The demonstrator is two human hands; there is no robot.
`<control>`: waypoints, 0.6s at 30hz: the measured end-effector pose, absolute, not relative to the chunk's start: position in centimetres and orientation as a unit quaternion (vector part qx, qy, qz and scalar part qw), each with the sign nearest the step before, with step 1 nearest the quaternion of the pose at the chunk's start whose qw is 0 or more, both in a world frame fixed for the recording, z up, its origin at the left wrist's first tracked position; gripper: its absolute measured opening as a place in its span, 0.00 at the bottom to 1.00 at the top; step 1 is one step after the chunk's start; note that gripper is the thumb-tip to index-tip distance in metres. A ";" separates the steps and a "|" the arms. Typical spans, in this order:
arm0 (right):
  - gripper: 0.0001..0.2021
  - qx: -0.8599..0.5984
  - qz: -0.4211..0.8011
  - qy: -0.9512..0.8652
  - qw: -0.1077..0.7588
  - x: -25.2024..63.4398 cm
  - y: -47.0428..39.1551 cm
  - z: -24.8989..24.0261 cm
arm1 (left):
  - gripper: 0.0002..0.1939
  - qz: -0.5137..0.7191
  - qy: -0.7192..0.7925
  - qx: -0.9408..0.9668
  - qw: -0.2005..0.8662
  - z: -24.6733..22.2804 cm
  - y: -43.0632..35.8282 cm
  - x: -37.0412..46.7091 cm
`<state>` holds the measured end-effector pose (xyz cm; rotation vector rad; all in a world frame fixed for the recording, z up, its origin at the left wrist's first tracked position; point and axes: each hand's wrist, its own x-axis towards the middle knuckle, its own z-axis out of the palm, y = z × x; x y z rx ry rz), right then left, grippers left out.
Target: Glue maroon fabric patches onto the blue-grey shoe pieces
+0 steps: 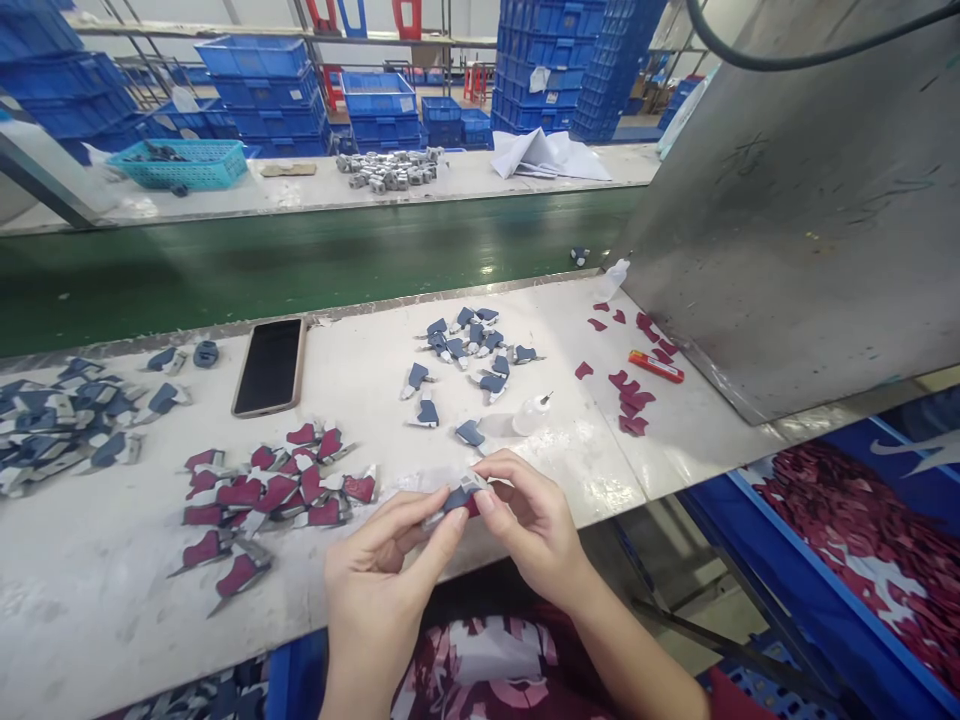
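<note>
Between my two hands, over the front edge of the white table, is a small grey and blue plastic part [461,492] with a bit of maroon at its lower side. My left hand [397,560] pinches its left end between thumb and fingers. My right hand [529,520] grips its right end the same way. Just beyond lie a single blue-and-white part [470,433] and a small clear bottle with a thin needle tip [532,415]. A loose group of blue-and-white parts [472,340] is farther back. Maroon-and-grey parts [277,490] are heaped left of my hands.
A phone [270,367] lies at the left, near a pile of blue-grey parts [60,415]. Loose maroon pieces [630,400] and an orange-red tube [656,366] are at the right, by a slanted metal panel [810,220]. A green conveyor belt [300,260] runs behind.
</note>
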<state>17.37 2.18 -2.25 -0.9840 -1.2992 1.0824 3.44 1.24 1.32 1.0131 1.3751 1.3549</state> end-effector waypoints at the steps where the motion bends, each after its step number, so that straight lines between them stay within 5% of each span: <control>1: 0.08 -0.416 0.464 -0.549 0.557 17.3 2.1 -2.3 | 0.09 0.556 0.556 0.408 0.463 1.3 1.3 3.5; 18: 0.08 -0.385 0.516 -0.484 0.593 16.7 2.0 -2.2 | 0.12 0.594 0.505 0.441 0.445 0.3 0.9 3.3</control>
